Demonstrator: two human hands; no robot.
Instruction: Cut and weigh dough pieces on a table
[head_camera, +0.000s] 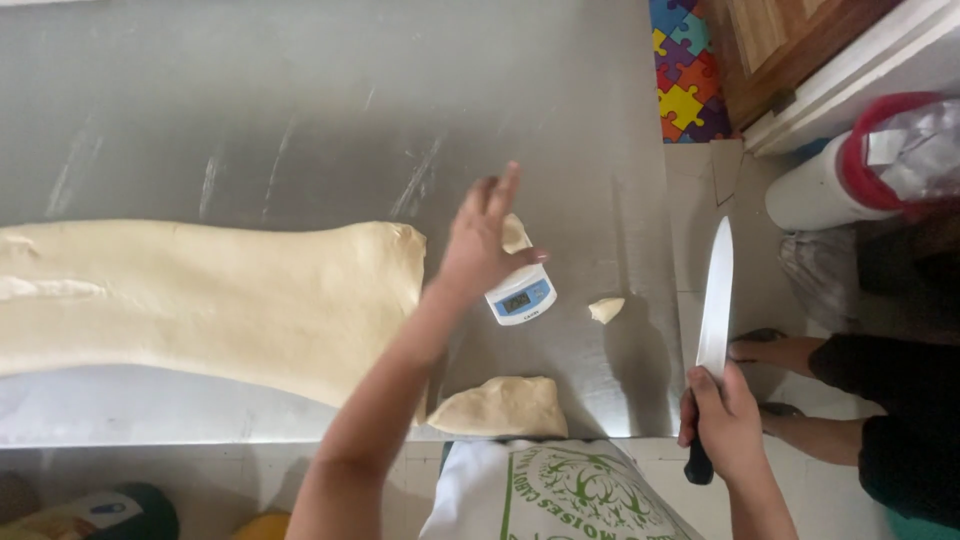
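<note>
Left hand (478, 245) – fingers spread, setting a dough piece (515, 235) on small scale (521, 296) | right hand (728, 422) – clamped on knife (714, 318), blade up past table edge (655, 300) | risk: blade could nick nearby feet (775, 350) | cut lump (500, 407) sat at near edge | dough sheet (210, 300) filled left; bare steel beyond.

A small white digital scale (521, 295) sat on the steel table (300, 100), just right of the dough sheet; its face carried a blue panel around a little grey rectangular screen (517, 300). Below the table's near edge lay a white sack (545, 495) printed with a green round emblem and green lettering. At the lower left corner, a dark green package (105, 512) bore a white label with a blue mark, partly cut off by the frame.
</note>
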